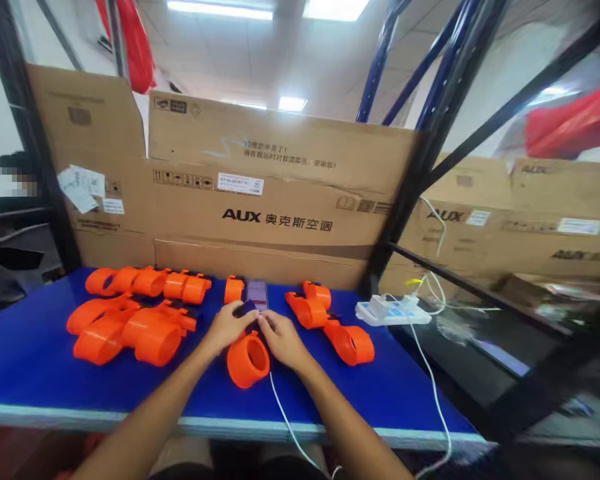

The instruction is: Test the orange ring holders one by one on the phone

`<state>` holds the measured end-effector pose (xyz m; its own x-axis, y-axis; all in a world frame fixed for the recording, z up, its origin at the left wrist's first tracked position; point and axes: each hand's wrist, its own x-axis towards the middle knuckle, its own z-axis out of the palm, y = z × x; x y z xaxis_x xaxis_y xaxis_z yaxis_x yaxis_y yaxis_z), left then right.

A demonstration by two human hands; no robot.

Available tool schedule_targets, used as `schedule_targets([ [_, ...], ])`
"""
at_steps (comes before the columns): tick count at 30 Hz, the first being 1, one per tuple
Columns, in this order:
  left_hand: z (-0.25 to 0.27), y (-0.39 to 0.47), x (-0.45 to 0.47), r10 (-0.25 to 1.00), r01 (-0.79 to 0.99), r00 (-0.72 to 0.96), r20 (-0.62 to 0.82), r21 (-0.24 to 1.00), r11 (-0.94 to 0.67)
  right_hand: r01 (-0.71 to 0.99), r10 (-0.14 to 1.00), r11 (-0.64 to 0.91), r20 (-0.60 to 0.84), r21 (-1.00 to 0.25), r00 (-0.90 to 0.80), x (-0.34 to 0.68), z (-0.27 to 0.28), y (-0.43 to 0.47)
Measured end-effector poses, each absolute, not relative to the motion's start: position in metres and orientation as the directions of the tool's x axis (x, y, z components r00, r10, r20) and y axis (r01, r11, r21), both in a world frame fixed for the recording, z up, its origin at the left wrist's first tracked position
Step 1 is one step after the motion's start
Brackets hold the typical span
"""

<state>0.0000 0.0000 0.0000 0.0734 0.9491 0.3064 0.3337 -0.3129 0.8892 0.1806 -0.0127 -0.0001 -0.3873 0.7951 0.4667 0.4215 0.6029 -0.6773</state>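
Left hand (229, 327), right hand (283, 337) meet just beyond near ring (239, 366), fingers narrow. Table (305, 395) beneath ring; more rings (153, 339) either side. Cable (283, 413) at ring's right. Dark piece (247, 308) beyond ring: left grips it; right's hold unclear.

Glossy plastic orange ring (237, 368), matt cardboard panel (280, 200), smooth blue tabletop (30, 340)

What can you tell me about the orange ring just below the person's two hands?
The orange ring is a short, wide, hollow cylinder with a smooth, slightly shiny wall that looks like plastic. It tilts, its round opening facing up and rightward in the picture. A small orange tab shows at its top edge, near the dark piece between the left hand and right hand. A white cable emerges beside it. Whether it rests on the blue tabletop is unclear.
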Motion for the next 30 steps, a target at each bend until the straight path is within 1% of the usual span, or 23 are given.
schedule_targets([
  [8,0.000,0.000,0.001,0.941,0.251,0.078,0.329,0.907,-0.338,0.376,0.788,0.609,0.476,-0.698,-0.390,0.181,0.003,-0.015],
  [15,-0.002,0.003,0.002,0.933,0.261,0.062,0.355,0.896,-0.359,0.437,0.796,0.603,0.467,-0.668,-0.384,0.181,0.008,-0.021],
  [22,-0.002,-0.002,0.004,0.923,0.218,0.018,0.385,0.899,-0.379,0.408,0.775,0.627,0.475,-0.663,-0.418,0.179,0.014,-0.030],
  [30,-0.010,0.004,0.003,0.923,0.322,0.072,0.377,0.867,-0.379,0.451,0.769,0.638,0.488,-0.625,-0.413,0.179,0.019,-0.035],
])
